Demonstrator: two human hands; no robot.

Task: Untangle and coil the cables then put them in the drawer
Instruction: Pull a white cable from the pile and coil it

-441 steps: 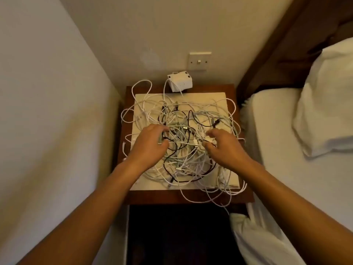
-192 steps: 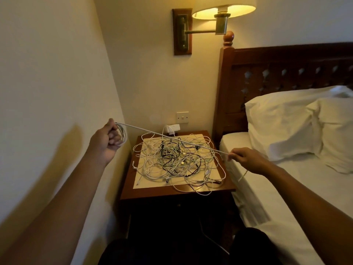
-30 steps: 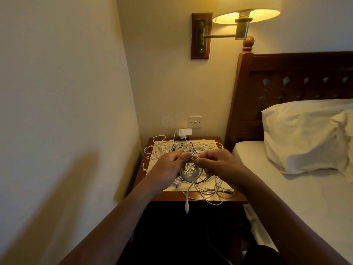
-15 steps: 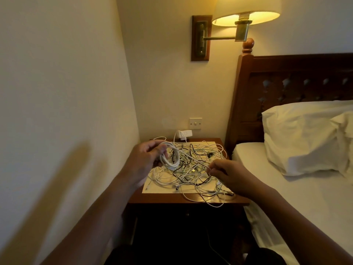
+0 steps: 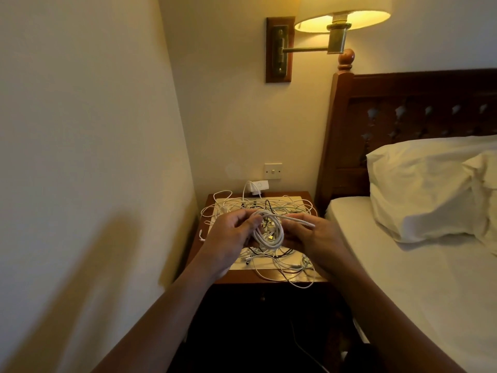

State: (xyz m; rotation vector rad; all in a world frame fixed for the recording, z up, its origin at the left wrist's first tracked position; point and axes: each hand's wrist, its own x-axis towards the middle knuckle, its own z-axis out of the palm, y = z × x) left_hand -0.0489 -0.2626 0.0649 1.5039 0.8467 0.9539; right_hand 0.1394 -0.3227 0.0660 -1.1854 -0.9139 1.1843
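both hands raised close together just above the tabletop (image 5: 269, 279), meeting on one coil of white cable (image 5: 269, 242). left hand (image 5: 228, 238) curled round the coil's left side, thumb and fingertips pinching the loops near the top. right hand (image 5: 316, 238) curled round the coil's right side, fingers bent in under the loops. loose end (image 5: 301, 222) of the same cable lying across the top of the right hand, pointing toward the bed. small pale plug (image 5: 271, 237) showing inside the ring of loops.

underneath and behind the hands, a tangle of cables (image 5: 285, 205) spread over a pale mat (image 5: 238, 265) on the tabletop. mostly white strands, a few black ones through the middle. several loops spilling past the front edge, others past the left edge.

white charger block (image 5: 258, 186) at the back of the tabletop, against the wall, just under a wall switch (image 5: 273, 170).

below the tabletop, a dark front (image 5: 269, 319), too dim to make out in any detail.

to the right, a bed (image 5: 403, 278) with a white sheet, just beside the tabletop. white pillow (image 5: 425, 189) propped against a dark carved headboard (image 5: 416, 92). lit wall lamp (image 5: 341, 14) on a swing arm above, fixed to a wooden plate. plain cream wall (image 5: 80, 130) close along the left, with the soft shadow of an arm across it.
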